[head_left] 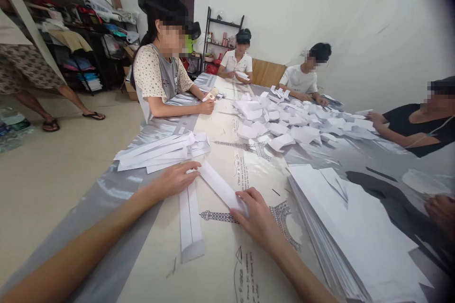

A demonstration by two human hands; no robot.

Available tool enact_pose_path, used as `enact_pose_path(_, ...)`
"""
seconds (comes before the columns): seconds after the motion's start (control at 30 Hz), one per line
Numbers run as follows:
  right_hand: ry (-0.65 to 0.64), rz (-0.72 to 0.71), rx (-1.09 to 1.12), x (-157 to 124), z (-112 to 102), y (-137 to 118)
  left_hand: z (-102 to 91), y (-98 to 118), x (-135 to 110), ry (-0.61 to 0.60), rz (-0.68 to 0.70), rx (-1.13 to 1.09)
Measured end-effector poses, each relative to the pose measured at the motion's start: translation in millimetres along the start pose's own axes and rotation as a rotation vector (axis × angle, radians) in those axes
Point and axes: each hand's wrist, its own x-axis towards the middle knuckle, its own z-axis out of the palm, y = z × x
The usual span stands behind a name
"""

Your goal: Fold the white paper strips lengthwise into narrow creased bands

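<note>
A folded white paper strip (221,184) slants across the printed tablecloth in front of me. My right hand (255,210) grips its near right end between thumb and fingers. At the far left end, the closed fingers of my left hand (180,179) pinch the strip's tip, partly hiding it. Below my left hand lies a second folded strip (191,227), with a crease along its length and its top end under the hand. Just beyond that hand, a pile of similar long strips (167,150) spreads on the table's left side.
A thick stack of white paper sheets (350,227) stands at the right. Farther back is a large heap of small folded white papers (284,120). Several people sit around the table, one close on the left (159,71). Another person's hand (441,210) shows at the right edge.
</note>
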Motion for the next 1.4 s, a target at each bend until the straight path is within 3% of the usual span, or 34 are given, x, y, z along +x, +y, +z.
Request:
enact_pose_path(0.13, 0.031, 0.019, -0.003, -1.3, 4.2, 0.6, 10.6, 44.2, 2.4, -0.062, -0.141, -0.074)
enact_pose_path(0.23, 0.061, 0.002, 0.036, -2.9, 6.9, -1.9, 14.8, 76.7, 1.0, -0.165, -0.152, -0.109)
enact_pose_path(0.3, 0.06, -0.002, 0.095, -2.4, 6.2, -3.1, 15.4, 85.2, -1.1, -0.194, -0.149, -0.125)
enact_pose_path(0.47, 0.006, 0.14, 0.281, 4.6, 1.2, 2.1, 13.1, 75.6, -4.2, -0.184, -0.127, -0.239)
enact_pose_path(0.6, -0.065, 0.136, 0.377, 6.9, 5.4, 3.6, 14.0, 73.1, -1.4, -0.202, -0.148, -0.285)
enact_pose_path(0.9, 0.032, 0.091, 0.122, -5.2, 20.7, -15.7, 20.9, 86.5, 9.8, -0.174, -0.296, -0.22)
enact_pose_path(1.4, 0.083, 0.013, 0.1, -6.1, 30.1, -10.8, 24.9, 84.9, 5.0, -0.171, -0.26, -0.108)
